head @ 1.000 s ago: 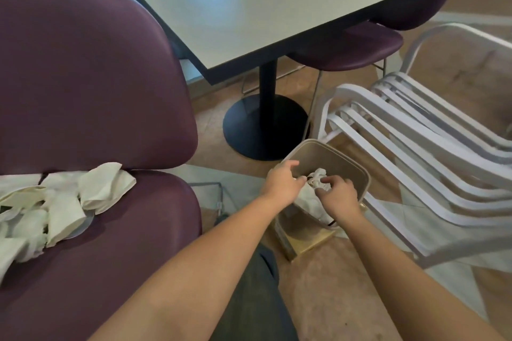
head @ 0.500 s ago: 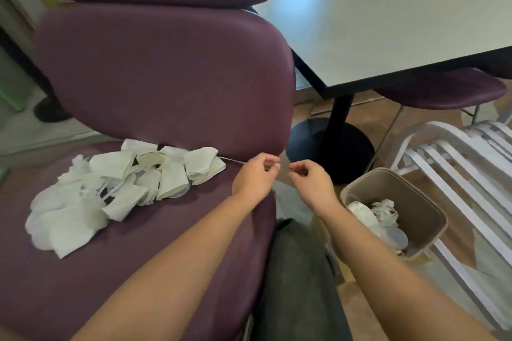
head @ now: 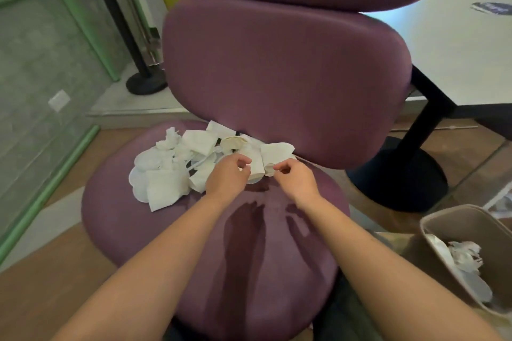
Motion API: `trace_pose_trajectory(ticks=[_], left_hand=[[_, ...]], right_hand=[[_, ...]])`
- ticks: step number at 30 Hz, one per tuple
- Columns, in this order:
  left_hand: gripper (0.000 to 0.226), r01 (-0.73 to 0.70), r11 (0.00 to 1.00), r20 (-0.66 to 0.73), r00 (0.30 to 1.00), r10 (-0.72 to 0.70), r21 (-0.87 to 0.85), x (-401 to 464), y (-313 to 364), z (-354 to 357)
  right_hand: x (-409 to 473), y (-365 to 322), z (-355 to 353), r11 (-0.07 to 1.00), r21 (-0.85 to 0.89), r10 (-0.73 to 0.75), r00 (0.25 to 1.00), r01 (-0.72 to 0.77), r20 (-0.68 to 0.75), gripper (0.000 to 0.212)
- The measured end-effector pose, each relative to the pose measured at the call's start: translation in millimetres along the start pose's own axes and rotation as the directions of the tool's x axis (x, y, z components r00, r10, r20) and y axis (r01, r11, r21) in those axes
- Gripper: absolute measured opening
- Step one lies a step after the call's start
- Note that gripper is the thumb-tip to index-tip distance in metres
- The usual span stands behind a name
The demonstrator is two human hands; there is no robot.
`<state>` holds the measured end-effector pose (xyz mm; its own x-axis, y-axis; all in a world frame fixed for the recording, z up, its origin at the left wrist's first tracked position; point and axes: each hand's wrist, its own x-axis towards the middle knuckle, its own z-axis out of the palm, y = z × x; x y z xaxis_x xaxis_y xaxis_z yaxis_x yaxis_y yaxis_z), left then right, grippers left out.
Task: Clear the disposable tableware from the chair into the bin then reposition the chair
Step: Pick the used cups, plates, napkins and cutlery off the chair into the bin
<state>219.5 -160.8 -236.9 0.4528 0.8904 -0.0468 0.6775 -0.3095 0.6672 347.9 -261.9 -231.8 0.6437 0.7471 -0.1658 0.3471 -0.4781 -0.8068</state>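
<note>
Two hands (head: 260, 174) over cups (head: 266, 160), table (head: 457, 44) beside chair (head: 277, 77)

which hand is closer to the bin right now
Right. The right hand is over the back of the chair seat, on the bin's side. The left hand lies further away, over the crushed paper cups.

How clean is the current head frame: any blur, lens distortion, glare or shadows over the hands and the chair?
Head view: softly blurred throughout, so the white tableware pile lacks fine detail; wide-angle bending shows at the edges, as in the green-framed panel; bright glare washes out the table; the arms cast dark shadows on the chair seat; left hand and right hand are evenly lit.
</note>
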Motion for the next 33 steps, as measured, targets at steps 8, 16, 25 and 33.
trace_pose_trajectory(ticks=[8,16,25,33], left_hand=[[0.054,-0.023,0.873,-0.055,0.997,0.058,0.488,2.4,-71.3,-19.3],[0.048,-0.100,0.796,-0.006,0.992,0.129,0.597,14.9,-94.1,-24.5],[0.037,-0.065,0.920,-0.093,0.990,0.109,0.385,15.2,-91.2,-30.9],[0.038,-0.028,0.948,-0.206,0.974,0.098,0.317,12.6,-81.5,-38.1]], right_hand=[[15.2,-27.2,56.6,0.993,-0.111,-0.036,0.995,0.047,0.097,0.022],[42.6,-46.6,91.8,0.969,-0.233,-0.047,0.984,0.087,0.171,0.036],[60.1,-55.1,118.8,0.988,-0.141,0.086,0.985,-0.065,0.152,0.022],[45.8,-47.2,109.6,0.987,0.143,0.058,0.993,-0.073,0.107,0.037]])
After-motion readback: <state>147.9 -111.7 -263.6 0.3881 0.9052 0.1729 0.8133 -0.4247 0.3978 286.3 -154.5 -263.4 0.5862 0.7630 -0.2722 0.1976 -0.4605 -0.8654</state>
